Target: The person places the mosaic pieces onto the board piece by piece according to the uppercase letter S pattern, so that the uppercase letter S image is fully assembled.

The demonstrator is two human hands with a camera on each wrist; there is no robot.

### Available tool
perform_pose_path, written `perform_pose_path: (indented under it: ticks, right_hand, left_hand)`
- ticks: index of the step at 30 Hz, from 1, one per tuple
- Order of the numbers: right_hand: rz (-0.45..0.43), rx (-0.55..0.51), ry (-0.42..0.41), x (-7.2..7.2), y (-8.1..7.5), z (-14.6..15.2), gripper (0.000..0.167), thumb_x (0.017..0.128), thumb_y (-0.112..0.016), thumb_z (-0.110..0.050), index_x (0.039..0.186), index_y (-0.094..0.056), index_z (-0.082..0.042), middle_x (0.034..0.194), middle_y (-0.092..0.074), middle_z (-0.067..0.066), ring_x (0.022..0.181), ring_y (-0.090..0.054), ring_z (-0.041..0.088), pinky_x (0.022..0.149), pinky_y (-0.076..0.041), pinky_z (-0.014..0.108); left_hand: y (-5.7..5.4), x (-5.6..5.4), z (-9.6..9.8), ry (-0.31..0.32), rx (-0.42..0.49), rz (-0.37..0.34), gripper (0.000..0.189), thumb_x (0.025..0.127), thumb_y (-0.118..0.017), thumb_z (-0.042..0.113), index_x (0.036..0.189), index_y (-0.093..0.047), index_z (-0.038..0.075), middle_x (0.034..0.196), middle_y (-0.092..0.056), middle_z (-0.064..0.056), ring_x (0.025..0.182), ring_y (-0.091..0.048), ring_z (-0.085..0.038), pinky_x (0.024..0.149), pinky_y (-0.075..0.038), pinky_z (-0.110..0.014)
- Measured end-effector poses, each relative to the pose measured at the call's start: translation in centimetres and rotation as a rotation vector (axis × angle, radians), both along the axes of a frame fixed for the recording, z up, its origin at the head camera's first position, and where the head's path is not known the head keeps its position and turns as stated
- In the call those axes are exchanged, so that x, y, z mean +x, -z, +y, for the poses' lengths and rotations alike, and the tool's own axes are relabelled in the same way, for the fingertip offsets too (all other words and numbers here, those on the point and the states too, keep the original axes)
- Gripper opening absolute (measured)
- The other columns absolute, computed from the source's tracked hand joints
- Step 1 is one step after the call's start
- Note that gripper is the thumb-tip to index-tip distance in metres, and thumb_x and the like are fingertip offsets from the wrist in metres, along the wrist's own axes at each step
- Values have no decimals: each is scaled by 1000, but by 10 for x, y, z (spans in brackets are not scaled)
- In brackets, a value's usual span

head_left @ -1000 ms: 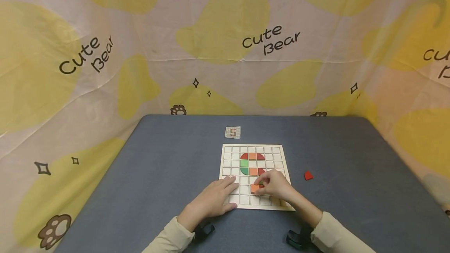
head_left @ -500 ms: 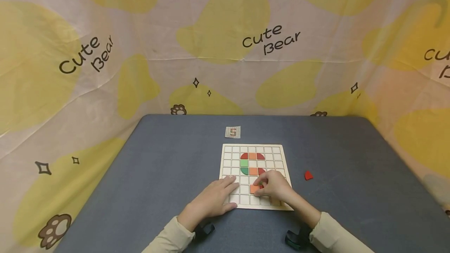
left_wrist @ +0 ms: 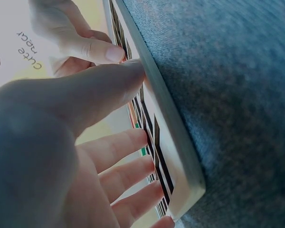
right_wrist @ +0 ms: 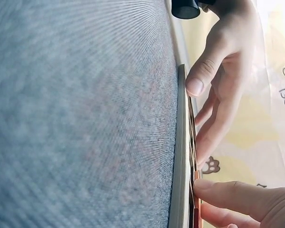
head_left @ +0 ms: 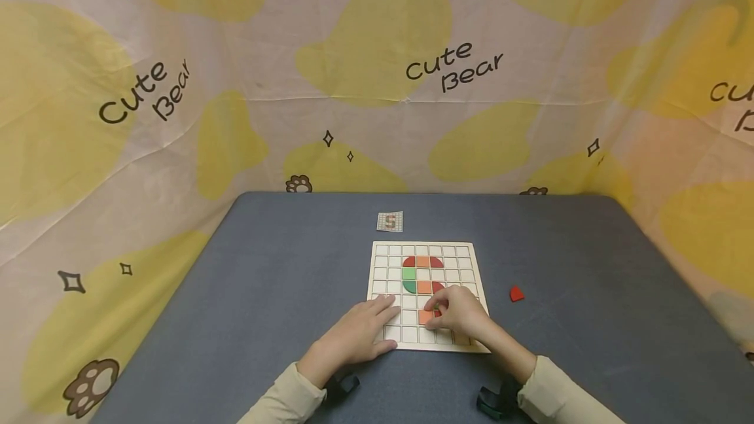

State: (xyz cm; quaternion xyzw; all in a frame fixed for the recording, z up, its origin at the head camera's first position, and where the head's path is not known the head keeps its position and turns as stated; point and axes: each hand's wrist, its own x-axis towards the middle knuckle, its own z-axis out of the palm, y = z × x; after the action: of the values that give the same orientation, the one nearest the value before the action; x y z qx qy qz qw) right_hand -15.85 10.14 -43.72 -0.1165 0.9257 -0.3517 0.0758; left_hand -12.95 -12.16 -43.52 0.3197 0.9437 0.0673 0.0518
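Observation:
A white gridded board lies on the table in the head view. Coloured tiles fill some of its squares: dark red rounded ones, orange squares, a light green square and a darker green rounded one. My right hand pinches an orange square tile at the board's lower middle, thumb on its near side. Red and green bits show beneath those fingers, mostly covered. Spread over the board's near left part, my left hand rests with straight fingers; its thumb lies at the near rim.
Right of the board, a loose red tile sits on the blue-grey table. Behind the board is a small picture card with a coloured figure on a grid. A patterned cloth hangs around the table.
My right hand and the orange tile have shifted very slightly left on the board, then stayed in place. My left hand has kept still.

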Motion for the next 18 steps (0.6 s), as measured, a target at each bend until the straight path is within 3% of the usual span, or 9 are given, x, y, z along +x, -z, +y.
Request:
perform_pose_path:
  ticks: [18]
  right_hand:
    - [24,-74,-41,1,-1,13,19,65,-86,-13,80,-75,-7,55,-40,-7,54,-35,4,52,-28,17]
  left_hand:
    - [-1,0,0,3,-1,-5,56,91,-62,40,139,-51,12,149,-47,-8,137,-48,-25,109,-44,-41]
